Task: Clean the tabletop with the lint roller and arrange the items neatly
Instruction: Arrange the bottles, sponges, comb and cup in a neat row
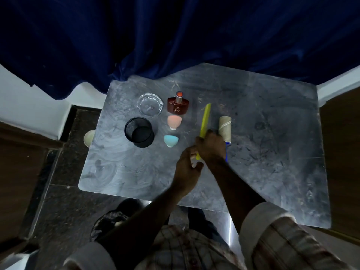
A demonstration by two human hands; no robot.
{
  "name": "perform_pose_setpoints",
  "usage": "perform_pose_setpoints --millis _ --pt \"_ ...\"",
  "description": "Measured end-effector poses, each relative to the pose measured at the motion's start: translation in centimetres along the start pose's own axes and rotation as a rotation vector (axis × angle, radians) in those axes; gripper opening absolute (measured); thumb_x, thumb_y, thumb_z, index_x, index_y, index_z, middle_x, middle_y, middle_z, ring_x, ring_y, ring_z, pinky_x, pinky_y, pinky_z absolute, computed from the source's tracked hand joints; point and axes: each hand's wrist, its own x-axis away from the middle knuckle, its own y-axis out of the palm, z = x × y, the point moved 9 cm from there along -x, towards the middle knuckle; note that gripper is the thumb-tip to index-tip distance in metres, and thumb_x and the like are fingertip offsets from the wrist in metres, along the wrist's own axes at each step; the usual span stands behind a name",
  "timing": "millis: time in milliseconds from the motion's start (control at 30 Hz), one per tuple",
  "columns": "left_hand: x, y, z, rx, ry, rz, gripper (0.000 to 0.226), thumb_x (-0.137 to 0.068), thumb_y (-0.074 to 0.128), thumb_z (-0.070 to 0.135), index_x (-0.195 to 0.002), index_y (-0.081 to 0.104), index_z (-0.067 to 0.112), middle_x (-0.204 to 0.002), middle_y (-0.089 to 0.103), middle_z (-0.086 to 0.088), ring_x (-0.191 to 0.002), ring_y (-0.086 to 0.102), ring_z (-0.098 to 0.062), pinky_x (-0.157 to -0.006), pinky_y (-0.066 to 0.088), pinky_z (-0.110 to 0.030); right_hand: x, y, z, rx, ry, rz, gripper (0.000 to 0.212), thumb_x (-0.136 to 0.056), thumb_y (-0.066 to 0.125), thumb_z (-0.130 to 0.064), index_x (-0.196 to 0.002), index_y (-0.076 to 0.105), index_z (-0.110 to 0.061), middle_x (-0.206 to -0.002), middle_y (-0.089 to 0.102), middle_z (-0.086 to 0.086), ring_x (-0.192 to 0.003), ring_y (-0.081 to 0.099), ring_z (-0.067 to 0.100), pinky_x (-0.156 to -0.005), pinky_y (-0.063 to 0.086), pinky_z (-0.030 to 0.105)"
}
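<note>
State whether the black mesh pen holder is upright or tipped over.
Upright: the black mesh pen holder stands on the table with its round opening facing up.

The right hand [211,146] covers the middle of the yellow comb [205,119] and most of the lint roller [225,129] handle. The blue curtain [175,36] hides the tabletop [272,152] far edge. Label on the brown bottle [178,107] is unreadable.
</note>
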Motion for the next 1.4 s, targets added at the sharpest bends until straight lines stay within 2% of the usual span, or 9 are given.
perform_pose_setpoints --millis 300,500,667,767,900,1000,1100,1267,1400 --pt "-1.3 0.8 4.8 0.178 0.011 0.006 0.024 -0.105 0.062 0.014 -0.129 0.066 0.013 -0.111 0.074 0.0 -0.093 0.066 -0.014 -0.078 0.054 -0.031 5.3 -6.0 3.1 -0.647 -0.156 0.003 0.024 -0.088 0.045 -0.021 -0.07 0.051 -0.007 -0.062 0.052 0.013 -0.055 0.047 0.017 -0.054 0.039 0.034" --pt "-2.9 1.8 8.0 0.246 0.053 -0.011 0.016 -0.101 0.071 0.017 -0.085 0.069 0.016 -0.062 0.064 0.016 -0.059 0.054 0.003 -0.06 0.044 -0.023 6.5 -6.4 5.3 -0.935 -0.073 -0.092 0.035 -0.085 0.043 -0.02 -0.087 0.056 0.012 -0.077 0.05 0.034 -0.066 0.048 0.026 -0.059 0.041 0.037" --pt "-3.3 2.8 8.6 0.386 -0.046 -0.037 0.024 -0.102 0.069 0.022 -0.082 0.069 0.009 -0.069 0.061 -0.009 -0.058 0.052 -0.018 -0.055 0.042 -0.026 6.8 -5.2 5.8 -1.277 0.096 -0.256 0.032 -0.097 0.046 -0.02 -0.105 0.072 -0.003 -0.09 0.076 0.016 -0.075 0.069 0.031 -0.059 0.056 0.036" --pt "-3.2 4.1 8.2 0.489 -0.161 -0.133 0.026 -0.103 0.067 0.031 -0.083 0.07 0.016 -0.068 0.062 -0.014 -0.046 0.051 -0.02 -0.04 0.036 -0.019 7.3 -3.8 5.1 -1.549 0.24 -0.428 0.046 -0.103 0.041 -0.033 -0.122 0.065 0.002 -0.1 0.071 0.024 -0.08 0.068 0.033 -0.059 0.056 0.037" --pt "-3.5 4.5 8.2 0.514 -0.198 -0.192 0.027 -0.107 0.059 0.032 -0.09 0.071 0.015 -0.073 0.062 -0.013 -0.056 0.054 -0.022 -0.049 0.04 -0.024 7.3 -3.4 3.9 -1.775 0.269 -0.551 0.04 -0.103 0.046 -0.038 -0.118 0.067 -0.008 -0.099 0.07 0.013 -0.082 0.067 0.023 -0.069 0.053 0.035" --pt "-3.5 4.6 8.0 0.522 -0.251 -0.236 0.031 -0.11 0.052 0.026 -0.113 0.073 0.005 -0.095 0.072 -0.015 -0.074 0.067 -0.023 -0.061 0.053 -0.027 7.1 -3.3 3.3 -1.801 0.252 -0.581 0.041 -0.095 0.055 -0.03 -0.126 0.062 -0.004 -0.108 0.07 0.013 -0.094 0.065 0.024 -0.083 0.049 0.034" --pt "-3.4 4.6 7.7 0.527 -0.248 -0.275 0.036 -0.109 0.047 0.019 -0.129 0.07 0.001 -0.097 0.074 -0.008 -0.066 0.067 -0.014 -0.053 0.054 -0.025 6.1 -3.3 2.7 -1.799 0.212 -0.502 0.012 -0.086 0.062 -0.01 -0.098 0.063 -0.009 -0.083 0.068 0.004 -0.073 0.058 0.019 -0.059 0.047 0.026" --pt "-2.7 2.9 4.4 0.617 -0.312 -0.113 0.026 -0.104 0.055 0.022 -0.093 0.078 0.016 -0.086 0.073 -0.011 -0.076 0.068 -0.021 -0.073 0.056 -0.034 3.4 -3.2 2.9 -1.535 0.147 -0.285 0.022 -0.081 0.071 0.005 -0.093 0.064 -0.013 -0.077 0.071 0.004 -0.06 0.063 0.014 -0.052 0.051 0.026" --pt "-1.2 1.2 -0.1 0.608 -0.499 0.026 0.04 -0.113 0.039 0.033 -0.106 0.072 0.011 -0.088 0.078 -0.007 -0.071 0.077 -0.015 -0.061 0.063 -0.029 0.6 -2.6 2.6 -1.253 0.103 -0.142 0.025 -0.085 0.068 0.013 -0.1 0.057 -0.003 -0.077 0.063 0.011 -0.046 0.058 0.009 -0.044 0.049 0.023"
